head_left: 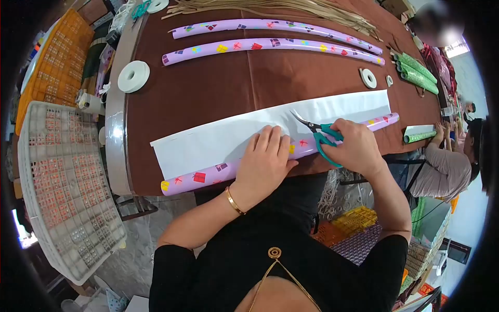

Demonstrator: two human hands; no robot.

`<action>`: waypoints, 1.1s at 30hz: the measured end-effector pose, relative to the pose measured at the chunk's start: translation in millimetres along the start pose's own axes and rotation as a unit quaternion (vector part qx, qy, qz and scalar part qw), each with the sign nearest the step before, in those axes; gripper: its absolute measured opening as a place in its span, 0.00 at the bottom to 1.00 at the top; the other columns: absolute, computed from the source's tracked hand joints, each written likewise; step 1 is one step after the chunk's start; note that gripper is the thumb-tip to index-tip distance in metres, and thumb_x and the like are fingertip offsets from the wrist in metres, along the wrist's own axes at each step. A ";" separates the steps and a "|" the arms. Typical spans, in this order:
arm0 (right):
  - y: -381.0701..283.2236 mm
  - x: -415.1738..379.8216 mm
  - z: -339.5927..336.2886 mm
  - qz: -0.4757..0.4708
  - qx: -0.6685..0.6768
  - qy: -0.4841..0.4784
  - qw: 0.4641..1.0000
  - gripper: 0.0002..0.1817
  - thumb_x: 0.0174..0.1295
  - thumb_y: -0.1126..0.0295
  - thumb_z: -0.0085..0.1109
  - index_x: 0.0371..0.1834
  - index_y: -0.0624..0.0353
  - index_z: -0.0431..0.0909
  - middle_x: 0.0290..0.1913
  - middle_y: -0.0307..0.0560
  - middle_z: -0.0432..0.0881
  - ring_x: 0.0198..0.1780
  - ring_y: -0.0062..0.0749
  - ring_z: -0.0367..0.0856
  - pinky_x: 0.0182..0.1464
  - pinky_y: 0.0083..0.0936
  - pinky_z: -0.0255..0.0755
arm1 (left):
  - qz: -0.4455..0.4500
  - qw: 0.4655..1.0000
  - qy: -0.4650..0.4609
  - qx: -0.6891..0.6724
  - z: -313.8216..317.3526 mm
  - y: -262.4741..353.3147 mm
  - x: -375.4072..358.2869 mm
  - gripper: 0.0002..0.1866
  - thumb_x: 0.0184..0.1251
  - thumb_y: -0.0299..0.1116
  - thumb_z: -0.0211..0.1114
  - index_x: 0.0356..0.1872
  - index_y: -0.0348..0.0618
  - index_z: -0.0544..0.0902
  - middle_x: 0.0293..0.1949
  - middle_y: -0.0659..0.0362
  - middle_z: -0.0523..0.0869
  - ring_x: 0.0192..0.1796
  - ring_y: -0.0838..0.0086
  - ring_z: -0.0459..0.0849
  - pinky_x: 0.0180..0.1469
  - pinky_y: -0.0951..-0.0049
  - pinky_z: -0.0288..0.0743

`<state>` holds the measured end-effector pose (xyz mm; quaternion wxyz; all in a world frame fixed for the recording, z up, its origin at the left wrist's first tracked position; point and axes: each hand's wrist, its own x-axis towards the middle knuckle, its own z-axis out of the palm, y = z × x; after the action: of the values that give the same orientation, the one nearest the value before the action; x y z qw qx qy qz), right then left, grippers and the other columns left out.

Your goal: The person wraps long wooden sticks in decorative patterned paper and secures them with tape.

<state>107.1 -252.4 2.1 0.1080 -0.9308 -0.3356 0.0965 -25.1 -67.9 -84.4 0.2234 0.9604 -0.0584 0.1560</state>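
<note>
A sheet of lilac wrapping paper with a gift-box pattern (208, 177) lies partly rolled along the front of the table, its white underside (208, 140) facing up behind the roll. My left hand (267, 164) rests flat on the roll and the white sheet, fingers stretched forward. In my right hand (356, 145) is a pair of teal-handled scissors (323, 139), held over the paper with the blades pointing away to the left. The blades look slightly apart. The right hand sits above the right part of the roll.
Two finished lilac rolls (275, 44) and a bundle of brown strips (291, 9) lie at the back of the brown-covered table (208, 93). White tape rolls (133, 76) sit at left and right. Green rolls (416, 73) and another person (442, 166) are on the right; a plastic crate (73, 187) stands left.
</note>
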 end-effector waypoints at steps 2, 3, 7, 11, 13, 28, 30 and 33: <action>0.1 3.5 -0.8 -0.009 -0.020 -0.022 1.000 0.19 0.48 0.59 0.69 0.35 0.64 0.81 0.34 0.58 0.85 0.38 0.55 0.84 0.41 0.42 0.77 | 0.000 1.000 -0.001 0.001 -0.6 -0.2 0.3 0.29 0.57 0.43 0.74 0.57 0.38 0.77 0.60 0.47 0.78 0.64 0.53 0.75 0.64 0.56 0.71; -0.2 4.1 -1.1 -0.008 -0.020 -0.022 1.000 0.19 0.48 0.59 0.69 0.35 0.64 0.81 0.34 0.58 0.85 0.38 0.55 0.84 0.41 0.42 0.77 | -0.001 1.000 -0.002 0.003 -0.6 -0.3 0.4 0.29 0.57 0.43 0.74 0.57 0.38 0.77 0.60 0.47 0.78 0.64 0.53 0.76 0.64 0.56 0.71; 3.6 5.1 -1.7 0.006 -0.023 -0.023 0.999 0.20 0.49 0.58 0.69 0.35 0.64 0.81 0.35 0.58 0.85 0.39 0.55 0.84 0.43 0.43 0.77 | 0.006 1.000 0.003 0.004 0.5 -0.9 -0.3 0.29 0.57 0.43 0.73 0.56 0.37 0.77 0.61 0.46 0.78 0.64 0.53 0.75 0.64 0.56 0.71; 7.2 3.4 -15.0 0.105 -0.053 -0.059 0.991 0.22 0.49 0.56 0.69 0.37 0.65 0.82 0.34 0.58 0.85 0.39 0.55 0.85 0.43 0.43 0.78 | 0.004 1.000 -0.013 -0.003 -2.1 0.8 2.3 0.29 0.58 0.43 0.73 0.56 0.37 0.77 0.60 0.46 0.78 0.64 0.53 0.75 0.64 0.56 0.71; 16.6 -1.7 -13.5 0.092 -0.062 -0.032 0.993 0.23 0.48 0.54 0.69 0.36 0.65 0.82 0.32 0.59 0.85 0.38 0.55 0.85 0.42 0.43 0.78 | 0.003 1.000 -0.028 -0.008 -1.9 0.9 3.0 0.28 0.58 0.43 0.73 0.55 0.36 0.77 0.60 0.46 0.78 0.64 0.53 0.75 0.64 0.56 0.71; 42.0 1.7 -8.9 0.114 -0.011 -0.019 0.993 0.22 0.47 0.55 0.70 0.33 0.65 0.83 0.25 0.57 0.84 0.30 0.51 0.85 0.36 0.40 0.77 | 0.004 1.000 -0.017 0.008 -1.4 1.0 1.8 0.27 0.58 0.42 0.73 0.54 0.35 0.78 0.60 0.45 0.78 0.64 0.51 0.75 0.64 0.56 0.71; 42.0 2.2 -8.3 0.116 0.001 -0.016 0.993 0.21 0.47 0.56 0.70 0.33 0.66 0.84 0.25 0.56 0.84 0.29 0.50 0.85 0.35 0.39 0.77 | 0.006 1.000 -0.013 0.015 -1.0 0.9 1.3 0.27 0.58 0.42 0.73 0.55 0.35 0.78 0.61 0.45 0.78 0.64 0.51 0.75 0.65 0.56 0.71; 41.9 2.9 -6.0 0.115 0.004 -0.006 0.993 0.21 0.47 0.56 0.70 0.33 0.66 0.84 0.25 0.56 0.84 0.29 0.49 0.85 0.36 0.38 0.78 | 0.005 1.000 -0.014 0.014 -0.7 0.9 1.2 0.27 0.58 0.42 0.73 0.55 0.35 0.79 0.61 0.45 0.78 0.64 0.52 0.75 0.65 0.56 0.70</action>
<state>136.1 -282.8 -3.6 0.0984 -0.9622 -0.2266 0.1150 -24.3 -68.4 -83.1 0.2083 0.9651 -0.0644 0.1450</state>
